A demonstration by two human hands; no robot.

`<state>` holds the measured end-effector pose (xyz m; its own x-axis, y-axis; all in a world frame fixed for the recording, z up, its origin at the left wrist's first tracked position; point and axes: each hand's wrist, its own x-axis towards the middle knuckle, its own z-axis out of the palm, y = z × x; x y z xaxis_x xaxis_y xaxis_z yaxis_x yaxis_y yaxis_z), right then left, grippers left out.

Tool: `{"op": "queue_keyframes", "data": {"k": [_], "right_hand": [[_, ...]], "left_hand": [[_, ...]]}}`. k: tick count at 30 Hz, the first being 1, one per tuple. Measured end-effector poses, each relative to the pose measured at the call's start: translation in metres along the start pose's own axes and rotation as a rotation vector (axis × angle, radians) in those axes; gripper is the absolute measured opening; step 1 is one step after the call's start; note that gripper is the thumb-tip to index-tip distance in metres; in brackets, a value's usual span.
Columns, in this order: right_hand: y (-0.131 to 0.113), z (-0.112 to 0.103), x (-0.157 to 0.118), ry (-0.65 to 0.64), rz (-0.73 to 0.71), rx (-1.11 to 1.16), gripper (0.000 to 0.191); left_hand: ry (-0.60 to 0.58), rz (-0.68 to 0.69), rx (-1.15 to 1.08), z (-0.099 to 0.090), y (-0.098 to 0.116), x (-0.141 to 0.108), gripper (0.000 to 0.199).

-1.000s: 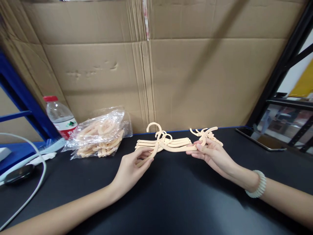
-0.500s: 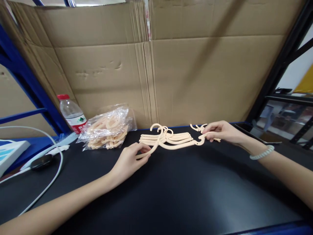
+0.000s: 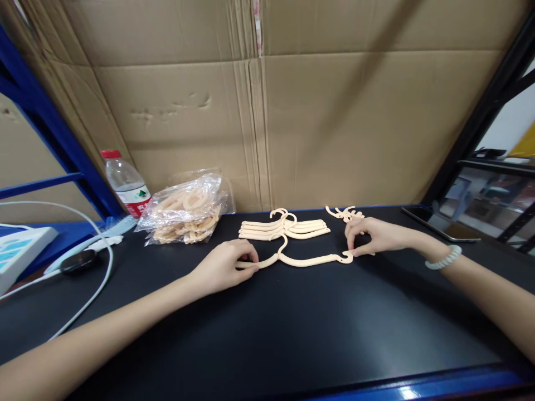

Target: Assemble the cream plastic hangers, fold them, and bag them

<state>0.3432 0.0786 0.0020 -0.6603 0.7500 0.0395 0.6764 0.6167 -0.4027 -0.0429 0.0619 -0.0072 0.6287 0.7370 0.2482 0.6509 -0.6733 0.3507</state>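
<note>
A cream plastic clothes hanger (image 3: 309,262) lies on the black table, its hook pointing away from me. Around its left end my left hand (image 3: 228,264) is closed, with the tip hidden by the fingers. At the other end a small curved hook piece (image 3: 346,257) sits against the hanger's arm, and the thumb and forefinger of my right hand (image 3: 370,236) pinch it. Just behind is a neat row of several matching hangers (image 3: 307,227), hooks together. Beyond my right hand lies a small pile of loose cream hook pieces (image 3: 343,213), partly covered by the fingers.
Clear plastic bags of cream parts (image 3: 186,209) lie at the back left beside a red-capped bottle (image 3: 125,181). A white cable (image 3: 109,262) loops at the left. A dark flat device (image 3: 438,224) rests back right. Cardboard (image 3: 334,139) walls off the back.
The held hanger has come nearer to me, away from the row, and its hook now lies lower. My right hand has shifted slightly down with the hook piece. The view has tilted down.
</note>
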Motion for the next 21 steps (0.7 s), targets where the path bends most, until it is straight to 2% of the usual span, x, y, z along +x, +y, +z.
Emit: {"op": "queue_keyframes", "data": {"k": [5,10,16,19,21], "right_hand": [[-0.001,-0.002,-0.003,-0.037,-0.001,0.029,0.025],[-0.003,-0.002,-0.006,-0.127,-0.029,0.066,0.024],[-0.002,-0.001,-0.006,-0.105,0.016,0.004,0.024],[-0.002,-0.006,-0.008,-0.096,0.032,0.016,0.025],[0.003,-0.010,-0.008,0.002,0.083,0.042,0.027]], "left_hand": [[-0.044,0.040,-0.056,-0.006,0.000,0.001,0.011],[-0.146,0.113,-0.062,-0.015,0.008,0.000,0.012],[-0.202,0.094,-0.012,-0.021,0.007,0.001,0.013],[-0.151,0.066,-0.029,-0.021,0.003,0.003,0.019],[-0.072,0.043,-0.037,-0.020,-0.002,0.006,0.025]]}}
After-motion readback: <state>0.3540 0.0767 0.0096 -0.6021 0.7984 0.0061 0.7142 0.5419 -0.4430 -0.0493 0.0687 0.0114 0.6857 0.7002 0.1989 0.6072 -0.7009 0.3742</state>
